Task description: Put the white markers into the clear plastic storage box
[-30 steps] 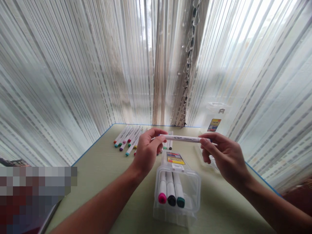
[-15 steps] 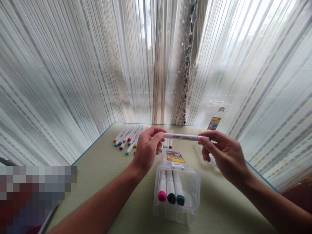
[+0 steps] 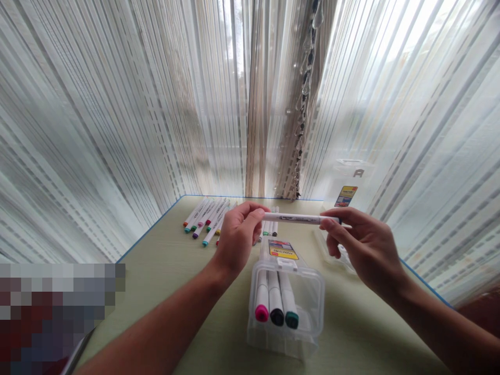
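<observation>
A white marker [image 3: 299, 219] with printed text lies level between my hands, above the table. My left hand [image 3: 242, 229] pinches its left end, and my right hand [image 3: 353, 232] pinches the dark right end. Just below stands a clear plastic case [image 3: 321, 304], its open end facing me. Inside it, side by side, are a pink-capped marker [image 3: 262, 299], a black-capped marker [image 3: 275, 299] and a dark green-capped marker [image 3: 289, 302]. A yellow label [image 3: 284, 251] shows on top of the case.
Several loose markers [image 3: 205, 221] lie at the back left of the pale green table [image 3: 156, 276]. More markers [image 3: 273, 226] lie behind the held one. A second clear case [image 3: 332, 250] stands at the back right, its lid raised. Striped curtains [image 3: 117, 104] hang behind the table.
Both hands keep hold of the marker in nearly the same pose. The whole view has shifted slightly; nothing has been let go.
</observation>
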A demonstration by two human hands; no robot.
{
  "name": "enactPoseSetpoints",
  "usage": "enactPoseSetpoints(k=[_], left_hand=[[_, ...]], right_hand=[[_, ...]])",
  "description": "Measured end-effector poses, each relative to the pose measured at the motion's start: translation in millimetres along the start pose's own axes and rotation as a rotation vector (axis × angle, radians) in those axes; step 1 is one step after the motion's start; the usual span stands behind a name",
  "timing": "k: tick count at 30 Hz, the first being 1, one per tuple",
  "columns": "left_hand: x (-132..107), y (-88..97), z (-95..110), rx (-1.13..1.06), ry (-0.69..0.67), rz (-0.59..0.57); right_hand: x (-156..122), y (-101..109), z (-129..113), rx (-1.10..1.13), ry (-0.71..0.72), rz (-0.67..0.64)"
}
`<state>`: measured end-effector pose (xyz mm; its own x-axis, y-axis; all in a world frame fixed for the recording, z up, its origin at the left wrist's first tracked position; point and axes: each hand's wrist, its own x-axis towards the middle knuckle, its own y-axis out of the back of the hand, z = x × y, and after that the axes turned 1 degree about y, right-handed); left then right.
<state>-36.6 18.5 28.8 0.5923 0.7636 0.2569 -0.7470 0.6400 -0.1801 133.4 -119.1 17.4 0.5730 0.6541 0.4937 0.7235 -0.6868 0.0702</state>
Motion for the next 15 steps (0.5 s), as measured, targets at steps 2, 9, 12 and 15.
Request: enactPoseSetpoints(k=[2,9,12,15], left_hand=[[0.0,-0.3,0.1,-0.002,-0.002,-0.001],[-1.1,-0.4,1.6,0.000,0.008,0.004],[-1.0,-1.2,2.4,0.006,0.006,0.006],[-1.0,-1.7,2.7,0.003,0.011,0.017]], right_hand=[[-0.3,0.1,-0.2,-0.002,0.004,0.000],[-0.2,-0.6,1.2,0.008,0.001,0.005],[-0.1,-0.2,1.1,0.005,0.001,0.004],[-0.1,0.1,0.4,0.005,0.001,-0.003]])
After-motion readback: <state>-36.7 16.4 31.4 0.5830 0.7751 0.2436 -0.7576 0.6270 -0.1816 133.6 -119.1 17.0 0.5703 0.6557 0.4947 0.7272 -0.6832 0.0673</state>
